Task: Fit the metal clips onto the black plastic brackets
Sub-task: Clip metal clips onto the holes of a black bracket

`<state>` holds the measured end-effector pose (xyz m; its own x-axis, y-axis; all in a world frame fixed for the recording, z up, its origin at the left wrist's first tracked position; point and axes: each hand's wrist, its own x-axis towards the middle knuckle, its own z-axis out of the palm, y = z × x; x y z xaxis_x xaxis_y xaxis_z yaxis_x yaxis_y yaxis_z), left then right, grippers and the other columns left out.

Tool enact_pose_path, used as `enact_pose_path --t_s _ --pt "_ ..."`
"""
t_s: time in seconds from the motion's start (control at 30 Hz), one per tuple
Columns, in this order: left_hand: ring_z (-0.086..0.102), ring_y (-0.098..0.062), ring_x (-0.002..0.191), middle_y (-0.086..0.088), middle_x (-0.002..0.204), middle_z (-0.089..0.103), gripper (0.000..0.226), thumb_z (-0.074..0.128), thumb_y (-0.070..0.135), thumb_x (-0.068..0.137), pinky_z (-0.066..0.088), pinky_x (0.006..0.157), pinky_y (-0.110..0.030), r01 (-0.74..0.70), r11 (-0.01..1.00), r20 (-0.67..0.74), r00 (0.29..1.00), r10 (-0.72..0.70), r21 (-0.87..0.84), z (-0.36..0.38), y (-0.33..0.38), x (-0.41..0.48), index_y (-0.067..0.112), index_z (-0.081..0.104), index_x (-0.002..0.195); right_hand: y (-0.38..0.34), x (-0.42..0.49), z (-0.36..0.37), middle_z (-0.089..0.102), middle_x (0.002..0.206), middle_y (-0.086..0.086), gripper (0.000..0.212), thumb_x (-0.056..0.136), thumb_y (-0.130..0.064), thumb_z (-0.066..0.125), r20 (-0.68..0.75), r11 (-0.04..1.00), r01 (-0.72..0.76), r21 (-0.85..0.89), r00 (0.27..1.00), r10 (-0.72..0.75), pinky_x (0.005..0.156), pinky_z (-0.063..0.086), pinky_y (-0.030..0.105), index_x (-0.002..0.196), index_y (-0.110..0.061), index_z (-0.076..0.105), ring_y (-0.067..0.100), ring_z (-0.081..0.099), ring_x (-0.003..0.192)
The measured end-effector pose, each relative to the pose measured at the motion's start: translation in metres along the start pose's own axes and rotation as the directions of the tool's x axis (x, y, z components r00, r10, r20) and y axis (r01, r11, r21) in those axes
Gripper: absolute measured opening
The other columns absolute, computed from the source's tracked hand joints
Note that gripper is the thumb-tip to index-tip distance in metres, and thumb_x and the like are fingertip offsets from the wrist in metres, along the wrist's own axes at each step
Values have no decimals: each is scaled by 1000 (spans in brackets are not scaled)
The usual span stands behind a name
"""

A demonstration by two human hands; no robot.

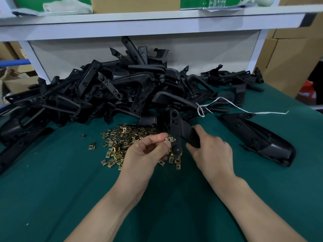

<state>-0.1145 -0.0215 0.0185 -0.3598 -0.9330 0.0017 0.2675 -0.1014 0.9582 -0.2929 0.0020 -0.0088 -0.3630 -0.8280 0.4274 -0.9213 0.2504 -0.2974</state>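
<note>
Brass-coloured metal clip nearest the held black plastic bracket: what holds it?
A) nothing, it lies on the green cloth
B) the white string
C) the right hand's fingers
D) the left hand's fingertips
D: the left hand pinches the brass-coloured metal clip at the edge of the black plastic bracket, which the right hand grips.

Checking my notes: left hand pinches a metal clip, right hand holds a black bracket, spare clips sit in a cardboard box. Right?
Not quite. The head view shows the spare clips lying loose on the green cloth, not in a box. The left hand does pinch a metal clip, and the right hand holds a black bracket.
</note>
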Motion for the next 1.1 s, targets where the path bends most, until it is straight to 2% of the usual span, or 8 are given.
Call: enact_pose_path --t_s 0.07,0.3,0.37,0.53,0.73,0.9,1.0,1.1 --pt "63 -11 76 0 81 72 28 79 30 66 53 86 -28 13 1000 -1 1000 -13 -12 0 1 0 25 80 94 -1 0 0 41 61 -9 34 90 -42 67 -2 1000 2 -1 1000 -2 55 30 33 115 -28 50 26 41 58" --pt "67 -15 86 -10 96 76 40 83 34 60 52 94 -33 27 1000 2 1000 -27 2 -3 3 1 24 80 98 -3 -1 0 36 59 -10 33 89 -44 67 -3 999 -14 -35 1000 14 54 31 33 111 -28 48 27 42 58" --pt "66 -16 84 -9 94 76 38 83 33 61 53 92 -32 36 999 10 999 -36 11 -4 4 2 24 80 98 -4 -2 -1 34 57 -10 34 89 -44 68 -1 998 -17 -55 1000 17 53 31 32 111 -27 48 27 41 56" --pt "67 -11 80 -1 87 75 34 82 34 62 54 80 -19 42 997 44 998 -45 64 -9 6 2 31 80 96 -6 -3 -2 28 56 -12 35 89 -45 68 6 996 -5 -86 1000 5 52 29 32 113 -26 50 26 39 55" --pt "66 -12 83 -4 91 76 37 83 34 60 53 84 -25 56 996 71 996 -61 68 -12 5 4 30 80 98 -6 -3 -3 37 60 -10 35 89 -46 67 12 997 4 -83 1000 -3 54 32 32 112 -27 49 26 41 57" --pt "66 -13 82 -4 89 75 35 83 31 63 53 85 -24 59 997 87 994 -64 59 -15 4 7 29 80 97 -6 -4 -3 30 56 -12 34 89 -44 69 8 998 0 -57 1000 0 54 31 32 110 -26 50 26 39 56" --pt "68 -17 91 -7 99 77 27 79 25 74 53 93 -32 35 999 16 999 -36 35 -9 -1 7 19 79 101 -7 -3 -3 38 58 -11 32 89 -43 67 3 1000 -19 -25 1000 19 54 32 34 109 -26 49 27 39 56" --pt "69 -7 90 7 98 76 17 66 23 95 54 87 -25 -38 992 -28 999 42 118 5 -7 1 21 72 110 -8 -5 -3 38 59 -12 26 92 -43 63 -7 998 -39 51 999 39 56 30 35 106 -28 46 26 37 55"
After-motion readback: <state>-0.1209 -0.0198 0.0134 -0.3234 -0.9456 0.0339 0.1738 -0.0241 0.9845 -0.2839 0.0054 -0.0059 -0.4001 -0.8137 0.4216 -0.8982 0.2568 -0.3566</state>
